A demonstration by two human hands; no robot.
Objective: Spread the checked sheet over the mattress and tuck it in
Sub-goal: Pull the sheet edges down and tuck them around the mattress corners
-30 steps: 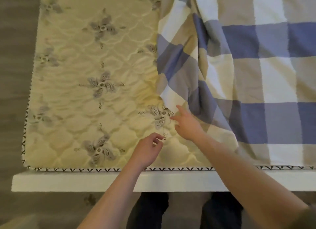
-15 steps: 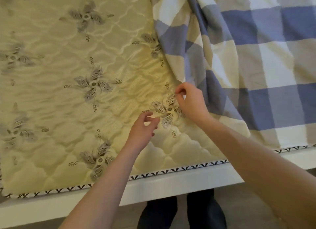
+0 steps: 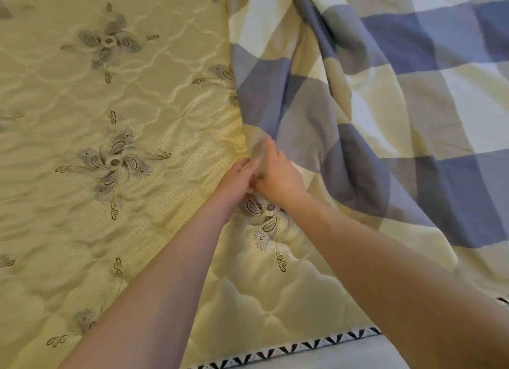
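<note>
Gripping a bunched fold at the edge of the checked sheet (image 3: 385, 126) with the right hand (image 3: 279, 175), fingers curled round the cloth and knuckles up. Meeting it from the other side with the left hand (image 3: 235, 180), fingertips pressed into the same fold and seemingly pinching it, though blurred just there and hard to read for certain. Touching hand to hand over the mattress (image 3: 110, 244), both bare forearms (image 3: 165, 286) reaching in from the near edge and converging at that one spot. Gathered at the held fold, with deep creases fanning away from the grip toward the far right. Spread in blue, grey, cream and white squares over the right part of the mattress only, lying flatter farther right and running down to the near edge there. Left bare on the other side: quilted cream ticking with grey floral motifs, one motif (image 3: 264, 219) just below the hands, partly hidden by the wrists. Bordered along the near side by a black-and-white triangle trim (image 3: 289, 350), with a pale white surface (image 3: 344, 359) just beneath it at the bottom of the view.
</note>
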